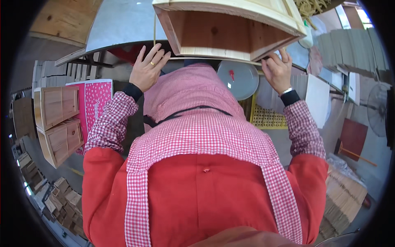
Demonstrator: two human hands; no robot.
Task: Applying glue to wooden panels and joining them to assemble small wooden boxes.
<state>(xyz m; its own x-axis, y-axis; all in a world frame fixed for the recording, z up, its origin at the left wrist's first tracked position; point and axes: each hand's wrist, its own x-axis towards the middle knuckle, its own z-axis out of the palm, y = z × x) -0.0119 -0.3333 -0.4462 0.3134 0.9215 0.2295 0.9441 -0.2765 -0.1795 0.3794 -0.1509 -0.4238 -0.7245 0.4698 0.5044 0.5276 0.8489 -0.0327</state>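
Note:
A pale wooden box [214, 35], its hollow side facing me, sits at the near edge of the table. Along its near lower edge a thin pale band [214, 59] is stretched between my two hands. My left hand [149, 67], a ring on one finger, holds the band beside the box's left corner, where it bends and runs away from me along the left side. At the right corner my right hand [278, 71] pinches the band against the box with bent fingers. The fingertips of both hands are partly hidden.
A heap of yellowish bands [310, 7] lies beyond the box, with a white bottle [306, 36] nearby. Below the table are a grey round lid or basin [238, 78] and a yellow crate [267, 117]. Wooden boxes [57, 105] stand left; stacked boards [352, 51] and a fan [377, 109] right.

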